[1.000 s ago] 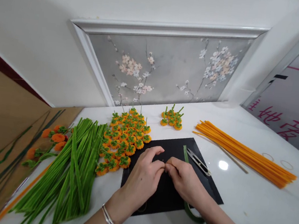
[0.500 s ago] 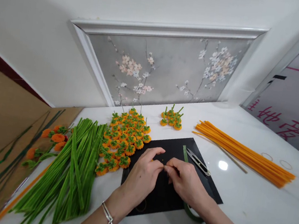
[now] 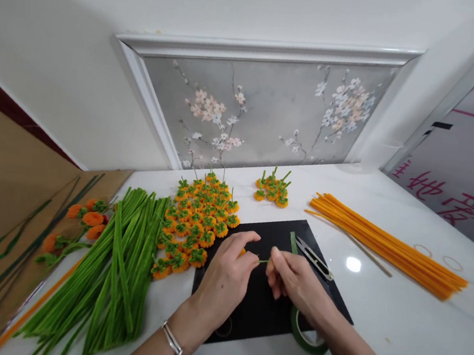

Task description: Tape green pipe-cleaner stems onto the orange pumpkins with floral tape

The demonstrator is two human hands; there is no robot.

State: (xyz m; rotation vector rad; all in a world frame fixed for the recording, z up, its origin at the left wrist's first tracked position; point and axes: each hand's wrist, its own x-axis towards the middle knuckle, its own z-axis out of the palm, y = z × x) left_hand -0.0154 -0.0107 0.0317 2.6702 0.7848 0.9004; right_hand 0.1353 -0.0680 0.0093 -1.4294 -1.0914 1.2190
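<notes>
Over the black mat [image 3: 261,313], my left hand [image 3: 225,274] is closed around a small orange fuzzy flower [image 3: 242,252], mostly hidden by the fingers. A thin green stem [image 3: 263,261] runs from it toward my right hand [image 3: 296,277], whose thumb and forefinger pinch its far end. Thread snips [image 3: 315,259] lie on the mat beyond my right hand, beside a green strip of tape [image 3: 293,243]. Partly under my right forearm is a roll of green floral tape [image 3: 296,330].
Left of the mat stand many orange flowers with green tops [image 3: 195,215], and a smaller group [image 3: 272,192] is behind. Green pipe cleaners [image 3: 121,273] are piled at left. Orange pipe cleaners [image 3: 388,242] lie at right. Finished-looking orange blooms [image 3: 92,218] rest on brown paper.
My right hand has drawn a little to the right, away from my left fingertips, and the green stem now shows between them. More of the tape roll is visible.
</notes>
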